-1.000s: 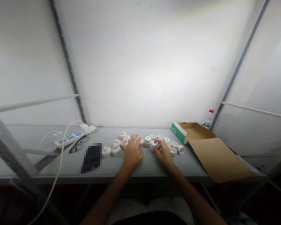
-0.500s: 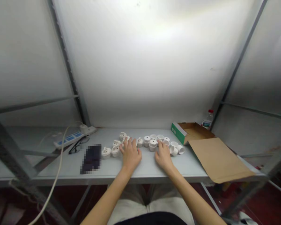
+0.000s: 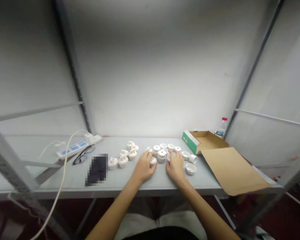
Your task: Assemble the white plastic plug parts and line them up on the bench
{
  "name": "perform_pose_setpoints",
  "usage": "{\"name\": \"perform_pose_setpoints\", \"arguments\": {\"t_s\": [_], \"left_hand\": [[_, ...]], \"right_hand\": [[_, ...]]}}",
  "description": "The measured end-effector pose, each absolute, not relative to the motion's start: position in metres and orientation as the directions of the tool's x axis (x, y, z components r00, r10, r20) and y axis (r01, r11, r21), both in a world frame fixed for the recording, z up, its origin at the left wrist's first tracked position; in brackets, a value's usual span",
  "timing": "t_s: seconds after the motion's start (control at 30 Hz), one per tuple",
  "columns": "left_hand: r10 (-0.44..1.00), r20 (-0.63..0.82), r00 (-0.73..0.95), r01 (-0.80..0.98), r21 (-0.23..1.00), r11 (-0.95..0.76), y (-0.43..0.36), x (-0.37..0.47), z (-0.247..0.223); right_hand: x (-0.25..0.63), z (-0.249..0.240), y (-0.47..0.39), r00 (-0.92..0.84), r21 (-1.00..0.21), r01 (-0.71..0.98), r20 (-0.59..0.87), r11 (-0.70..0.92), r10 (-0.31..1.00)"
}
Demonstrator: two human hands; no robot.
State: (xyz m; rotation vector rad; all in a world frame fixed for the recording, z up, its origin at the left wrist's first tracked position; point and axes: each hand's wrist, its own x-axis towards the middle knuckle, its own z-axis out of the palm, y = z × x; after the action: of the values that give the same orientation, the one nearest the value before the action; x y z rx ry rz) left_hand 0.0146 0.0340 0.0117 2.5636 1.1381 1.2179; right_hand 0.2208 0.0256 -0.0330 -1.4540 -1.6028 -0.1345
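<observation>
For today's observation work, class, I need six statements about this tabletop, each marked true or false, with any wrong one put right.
1. The left hand has its thumb and fingers around a round white fitting. True.
2. The black-framed glasses lie to the right of the cardboard box. False: they lie far to its left, beside the power strip.
3. The red-capped bottle stands behind the box. True.
4. The box is shut. False: it is open, with a brown cardboard flap spread out in front.
5. The right hand grips the bottle. False: it is down among the white cups.
6. A white cup lies tipped over near the box. True.
</observation>
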Motion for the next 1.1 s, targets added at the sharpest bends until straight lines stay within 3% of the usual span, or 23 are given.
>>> {"name": "perform_pose_setpoints", "arguments": {"t_s": [0.27, 0.43, 0.63, 0.8, 0.93, 1.1], "left_hand": [[0.693, 0.539, 0.478, 0.470, 0.509, -0.721, 0.037, 0.013, 0.004], [0.720, 0.565, 0.403, 0.477, 0.541, -0.692, 0.043, 0.013, 0.001], [0.660, 0.648, 0.380, 0.508, 0.450, -0.734, 0.038, 0.013, 0.010], [0.683, 0.636, 0.360, 0.527, 0.465, -0.711, 0.035, 0.015, 0.008], [0.692, 0.641, 0.333, 0.502, 0.500, -0.705, 0.039, 0.015, 0.003], [0.720, 0.612, 0.327, 0.483, 0.547, -0.684, 0.044, 0.014, -0.001]], "right_hand": [[0.224, -0.030, 0.030, 0.163, -0.552, 0.717, 0.726, 0.425, 0.668], [0.222, -0.014, 0.024, 0.211, -0.644, 0.578, 0.711, 0.501, 0.671], [0.216, -0.001, 0.011, 0.020, -0.658, 0.475, 0.672, 0.584, 0.741], [0.211, -0.008, 0.012, -0.113, -0.707, 0.450, 0.561, 0.545, 0.820], [0.215, -0.016, 0.023, -0.006, -0.701, 0.497, 0.587, 0.512, 0.809], [0.223, -0.022, 0.030, 0.129, -0.778, 0.418, 0.562, 0.470, 0.817]]}}
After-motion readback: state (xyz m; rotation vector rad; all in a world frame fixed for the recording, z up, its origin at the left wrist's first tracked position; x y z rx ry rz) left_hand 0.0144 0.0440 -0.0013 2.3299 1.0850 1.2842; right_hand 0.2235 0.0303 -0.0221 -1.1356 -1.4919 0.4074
